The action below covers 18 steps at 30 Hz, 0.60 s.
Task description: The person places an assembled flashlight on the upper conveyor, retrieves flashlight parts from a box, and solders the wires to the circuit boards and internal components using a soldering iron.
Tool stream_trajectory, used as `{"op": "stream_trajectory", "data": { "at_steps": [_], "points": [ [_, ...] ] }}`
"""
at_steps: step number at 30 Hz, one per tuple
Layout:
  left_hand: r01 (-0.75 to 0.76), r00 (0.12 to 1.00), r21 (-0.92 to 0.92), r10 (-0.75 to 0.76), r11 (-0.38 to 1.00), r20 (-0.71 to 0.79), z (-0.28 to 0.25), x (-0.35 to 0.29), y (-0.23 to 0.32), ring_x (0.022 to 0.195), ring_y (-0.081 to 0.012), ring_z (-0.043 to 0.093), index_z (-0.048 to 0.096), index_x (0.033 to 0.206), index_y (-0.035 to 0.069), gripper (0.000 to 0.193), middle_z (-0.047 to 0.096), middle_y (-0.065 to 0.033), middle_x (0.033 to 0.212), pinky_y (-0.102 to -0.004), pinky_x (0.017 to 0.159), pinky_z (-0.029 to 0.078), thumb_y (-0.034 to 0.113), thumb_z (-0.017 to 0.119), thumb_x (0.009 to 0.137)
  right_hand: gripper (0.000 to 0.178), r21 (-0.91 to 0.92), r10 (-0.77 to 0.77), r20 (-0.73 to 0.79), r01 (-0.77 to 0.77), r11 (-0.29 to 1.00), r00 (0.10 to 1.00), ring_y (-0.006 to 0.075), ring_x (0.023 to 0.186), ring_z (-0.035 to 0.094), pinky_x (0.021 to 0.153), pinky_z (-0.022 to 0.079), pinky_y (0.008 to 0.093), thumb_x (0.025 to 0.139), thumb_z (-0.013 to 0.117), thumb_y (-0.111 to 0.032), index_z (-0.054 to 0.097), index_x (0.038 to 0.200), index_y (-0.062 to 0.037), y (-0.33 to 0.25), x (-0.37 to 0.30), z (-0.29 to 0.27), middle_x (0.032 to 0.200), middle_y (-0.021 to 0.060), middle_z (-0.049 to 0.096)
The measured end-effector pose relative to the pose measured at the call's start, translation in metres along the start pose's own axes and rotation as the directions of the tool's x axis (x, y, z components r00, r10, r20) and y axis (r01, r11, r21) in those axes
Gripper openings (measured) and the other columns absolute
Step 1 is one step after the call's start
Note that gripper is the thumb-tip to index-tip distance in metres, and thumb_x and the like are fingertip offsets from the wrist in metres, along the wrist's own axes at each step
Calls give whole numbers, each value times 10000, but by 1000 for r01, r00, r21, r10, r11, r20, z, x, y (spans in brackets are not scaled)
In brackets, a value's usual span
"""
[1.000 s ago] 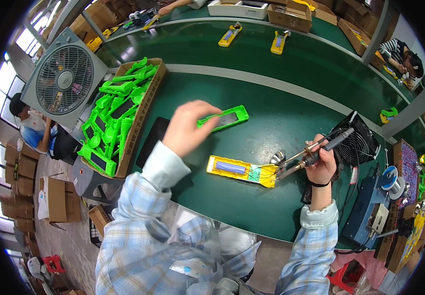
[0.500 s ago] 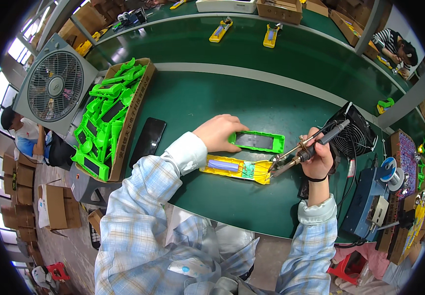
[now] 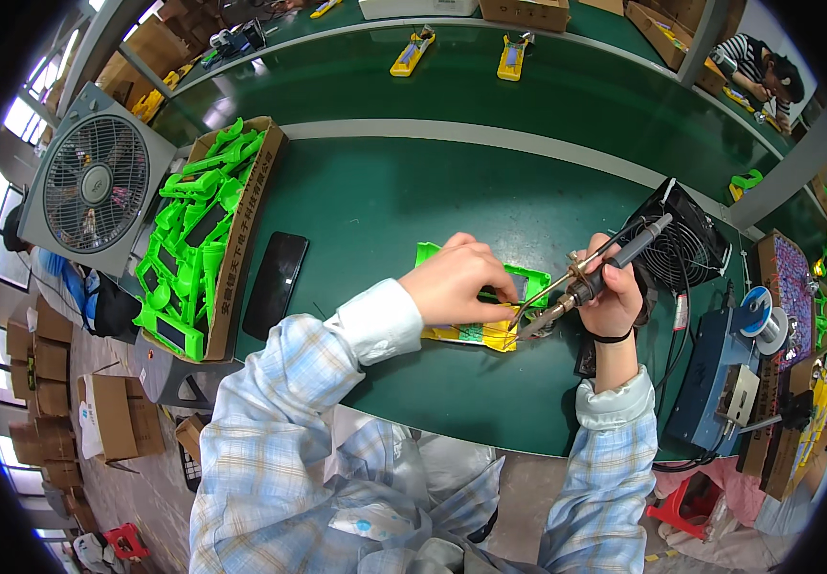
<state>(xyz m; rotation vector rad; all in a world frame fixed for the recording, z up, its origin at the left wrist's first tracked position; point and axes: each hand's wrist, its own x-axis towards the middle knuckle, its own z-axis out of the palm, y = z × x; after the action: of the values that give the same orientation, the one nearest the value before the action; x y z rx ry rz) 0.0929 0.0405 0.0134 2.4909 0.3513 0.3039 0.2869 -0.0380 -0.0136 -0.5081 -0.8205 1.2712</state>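
My right hand (image 3: 616, 304) is closed around a soldering iron (image 3: 645, 241) with a thin metal tube alongside it. The iron's tip points down-left, close to the right end of a yellow plastic housing (image 3: 471, 335). Over that housing my left hand (image 3: 452, 285) is closed, thumb and fingertips together near the tip; what they pinch is too small to make out. The hand and sleeve cover much of the housing, where thin wires show. Just behind lies a green plastic housing (image 3: 536, 287), partly hidden by my left hand.
At left, a cardboard box (image 3: 253, 215) full of green housings stands beside a fan (image 3: 96, 184) and a black phone (image 3: 275, 285). To the right are a black fan (image 3: 686, 244), a blue soldering station (image 3: 705, 387) and a solder spool (image 3: 765, 330). A co-worker (image 3: 758, 72) sits far right.
My left hand has left the green housing's edge and come right and nearer, over the yellow housing, with its fingers closing near the iron's tip. My right hand still holds the iron.
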Motion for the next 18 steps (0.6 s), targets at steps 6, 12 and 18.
{"op": "stream_trajectory", "data": {
  "at_steps": [6, 12, 18],
  "points": [
    [327, 942, 123, -312, 937, -122, -7, -13, -12, 761, -205, 504, 535, 626, 70, 112, 575, -27, 732, -313, 786, 323, 168, 592, 626, 240, -10, -12, -4, 12, 1000, 1000, 49, 397, 325, 371, 273, 181, 693, 535, -242, 460, 715, -15, 1, 0, -3, 538, 18, 413],
    [329, 904, 159, -261, 931, -338, 0, -40, -21, 1077, -341, 340, 449, 992, 85, 454, 363, -143, 1179, -397, 890, 272, 210, 638, 598, 236, -4, 10, 5, -10, 1000, 1000, 47, 396, 303, 376, 267, 177, 697, 537, -243, 445, 702, -26, 2, 1, -2, 530, 5, 382],
    [201, 975, 23, -197, 979, -99, -17, -34, -41, 1084, -325, 390, 481, 1120, 97, 550, 462, -143, 1127, -401, 934, 259, 239, 655, 619, 237, -27, -9, -10, 8, 1000, 1000, 48, 395, 294, 375, 264, 178, 696, 539, -243, 440, 697, -27, 2, 0, 0, 527, 5, 374]
  ]
}}
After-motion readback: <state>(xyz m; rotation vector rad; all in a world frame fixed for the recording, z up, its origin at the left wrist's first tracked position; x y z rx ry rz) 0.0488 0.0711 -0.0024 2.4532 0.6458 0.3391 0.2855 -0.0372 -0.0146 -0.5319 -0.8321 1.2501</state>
